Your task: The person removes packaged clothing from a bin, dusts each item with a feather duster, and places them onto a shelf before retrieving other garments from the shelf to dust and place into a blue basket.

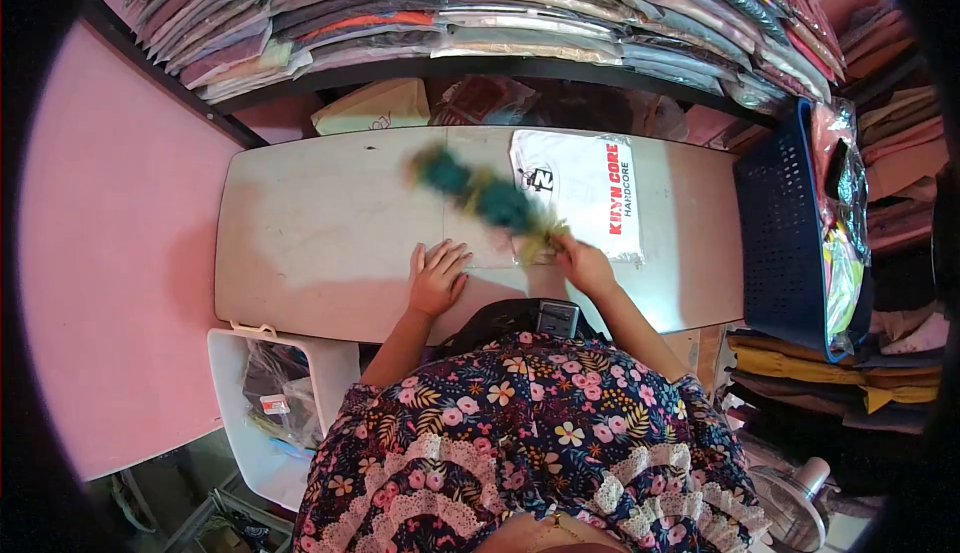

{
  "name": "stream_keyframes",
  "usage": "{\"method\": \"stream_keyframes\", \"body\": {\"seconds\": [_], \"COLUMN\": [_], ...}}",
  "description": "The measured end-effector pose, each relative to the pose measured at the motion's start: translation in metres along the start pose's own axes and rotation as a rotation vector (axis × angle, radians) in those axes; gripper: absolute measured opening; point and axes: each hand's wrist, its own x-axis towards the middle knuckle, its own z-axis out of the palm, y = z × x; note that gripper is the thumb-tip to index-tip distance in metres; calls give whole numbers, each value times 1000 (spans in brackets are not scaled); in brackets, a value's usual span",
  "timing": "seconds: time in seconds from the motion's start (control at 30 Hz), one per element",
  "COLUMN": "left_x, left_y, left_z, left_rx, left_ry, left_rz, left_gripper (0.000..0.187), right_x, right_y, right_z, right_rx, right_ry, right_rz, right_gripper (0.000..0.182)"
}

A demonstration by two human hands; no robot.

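My right hand [588,266] is closed on the near end of a fluffy green and yellow duster [478,193], which is smeared by motion. The duster slants up to the left, over the table and across the left part of a white folded shirt [578,178] in clear plastic. Red and black lettering runs along that shirt's right side. Fingers spread, my left hand [438,275] lies flat on the pale table [320,223] near its front edge and holds nothing.
Bagged, folded clothes [450,13] fill the shelf behind the table. A blue basket [785,223] with packaged items stands at the right end. At lower left is a white bin [235,383] holding plastic-wrapped things. A pink wall [120,233] borders the left side.
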Motion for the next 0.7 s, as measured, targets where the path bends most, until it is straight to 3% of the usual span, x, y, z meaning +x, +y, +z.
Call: {"method": "stream_keyframes", "body": {"seconds": [0.07, 0.13, 0.2, 0.23, 0.27, 0.33, 0.4, 0.47, 0.57, 0.7], "left_x": [6, 5, 2, 0, -2, -4, -1, 4, 7, 9], "left_y": [1, 3, 5, 5, 5, 9, 10, 9, 9, 11], "left_z": [-3, 2, 5, 6, 7, 7, 7, 8, 9, 5], "left_rx": [-5, -2, 0, 15, 29, 32, 35, 34, 14, 11], "left_ry": [0, 5, 11, 26, 41, 42, 43, 28, 45, 23], "left_rz": [2, 9, 17, 10, 4, 6, 7, -11, 1, -12], "left_gripper": [39, 39, 39, 39, 39, 39, 40, 39, 39, 39], "right_x": [18, 24, 21, 17, 13, 5, 8, 5, -7, -44], "right_y": [-4, -11, -13, -15, -14, -2, 44, 60, 68, 61], "right_z": [-3, -7, -7, -7, -13, -20, -6, -26, -42, -16], "right_rx": [66, 82, 60, 109, 42, -21, -14, -91, -28, 68], "right_ry": [168, 164, 36, -124, -232, -88, 150, 270, 391, 134], "right_rz": [112, 104, -26, -179, -145, -139, 45, 377, 473, 88], "right_gripper": [30, 29, 33, 36, 36, 36, 36, 31, 29, 34]}}
